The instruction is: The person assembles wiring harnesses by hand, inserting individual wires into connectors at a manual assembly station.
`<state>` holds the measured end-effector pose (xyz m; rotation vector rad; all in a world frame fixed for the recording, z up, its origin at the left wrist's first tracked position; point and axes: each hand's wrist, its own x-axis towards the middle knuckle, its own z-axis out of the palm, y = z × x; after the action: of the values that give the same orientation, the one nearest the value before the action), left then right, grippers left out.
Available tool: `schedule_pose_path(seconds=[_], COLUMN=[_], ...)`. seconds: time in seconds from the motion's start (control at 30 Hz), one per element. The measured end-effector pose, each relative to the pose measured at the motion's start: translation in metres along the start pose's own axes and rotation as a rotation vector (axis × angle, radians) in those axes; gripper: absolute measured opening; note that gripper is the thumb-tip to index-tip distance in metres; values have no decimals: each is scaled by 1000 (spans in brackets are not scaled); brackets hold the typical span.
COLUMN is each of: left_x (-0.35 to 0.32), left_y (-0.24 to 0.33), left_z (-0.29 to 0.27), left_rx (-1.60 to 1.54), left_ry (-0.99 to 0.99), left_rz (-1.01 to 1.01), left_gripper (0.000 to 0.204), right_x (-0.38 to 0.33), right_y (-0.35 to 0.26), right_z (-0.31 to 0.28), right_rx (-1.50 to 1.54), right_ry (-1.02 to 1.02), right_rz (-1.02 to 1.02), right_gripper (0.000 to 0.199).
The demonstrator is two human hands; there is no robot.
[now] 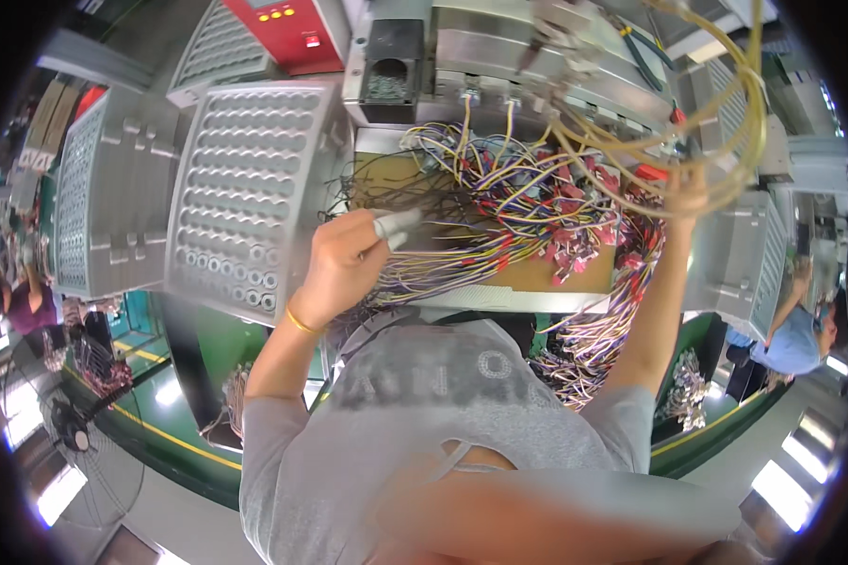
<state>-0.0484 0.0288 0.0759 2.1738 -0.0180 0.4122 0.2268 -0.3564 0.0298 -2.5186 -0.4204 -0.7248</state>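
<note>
My left hand (349, 259) is closed, with pale covers on its thumb and finger. Their tips meet over the dark wire ends (424, 200), and whatever they pinch is too blurred to make out. Across the work board (377, 175) lies a tangled bundle of thin coloured wires (462, 268), many with red or pink connectors (570, 235). On the right, my right hand (688, 193) is raised by the bundle's far end, its fingers smeared by motion. Blurred yellowish cable loops (752, 113) pass around it, and I cannot tell whether it grips them.
A metal rack with rows of round holes (245, 179) stands left of the board. Behind are a red box (297, 38), a black unit (392, 66) and a steel machine (490, 47). Pliers (643, 58) lie at the back right. More wires (584, 353) hang over the front edge.
</note>
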Motion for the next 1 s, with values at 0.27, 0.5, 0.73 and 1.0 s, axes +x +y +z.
schedule_pose_path(seconds=[0.27,0.5,0.73,1.0], left_x=[-12,1,74,91], left_y=[9,5,25,8], left_z=[19,44,132,161], left_rx=[121,-3,326,752], left_ry=[25,18,-61,-123], left_rz=[484,288,515,342], left_gripper=[31,37,22,11], right_x=[-112,-102,-117,-110], right_y=[-237,-188,-153,-136], right_z=[0,-13,-21,-28], right_rx=[912,1087,1245,1381], right_ry=[-735,-617,-279,-232], right_rz=[-239,177,624,608], right_gripper=[29,16,9,19])
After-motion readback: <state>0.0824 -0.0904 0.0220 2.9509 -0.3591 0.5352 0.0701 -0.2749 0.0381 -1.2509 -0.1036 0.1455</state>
